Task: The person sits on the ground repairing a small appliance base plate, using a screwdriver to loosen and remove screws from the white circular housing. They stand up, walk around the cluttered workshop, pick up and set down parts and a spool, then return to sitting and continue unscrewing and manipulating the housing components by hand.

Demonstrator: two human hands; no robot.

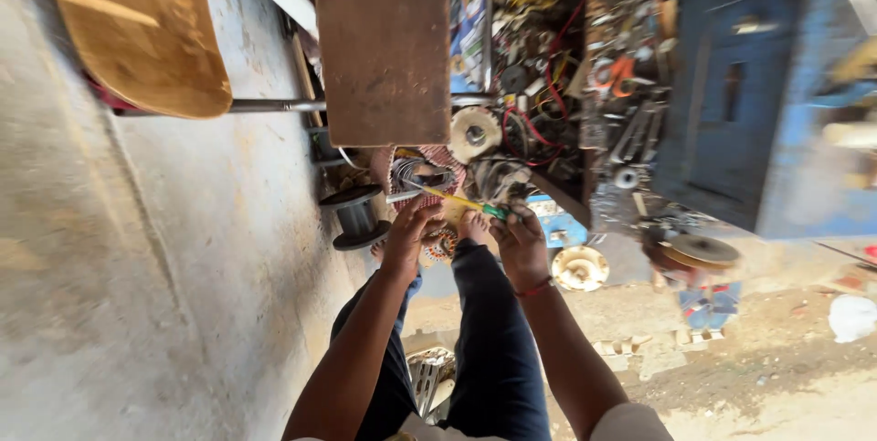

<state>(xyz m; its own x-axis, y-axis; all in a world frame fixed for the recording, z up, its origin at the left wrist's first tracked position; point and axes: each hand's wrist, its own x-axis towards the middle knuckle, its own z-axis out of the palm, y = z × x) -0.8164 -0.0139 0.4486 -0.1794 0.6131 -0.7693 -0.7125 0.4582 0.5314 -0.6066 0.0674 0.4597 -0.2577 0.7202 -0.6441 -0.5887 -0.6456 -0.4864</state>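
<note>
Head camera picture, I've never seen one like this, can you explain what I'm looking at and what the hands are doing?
This is one view from a camera worn on a person's head, looking down past their legs, so it seems tilted. The two arms reaching in from the bottom are the person's own. The left hand and right hand meet over a small round coil of reddish windings near the bare feet. The right hand grips a screwdriver with a yellow and green handle, and the left hand touches its shaft. Around them lie a black wire spool, a brown board and a heap of tools and wires.
</note>
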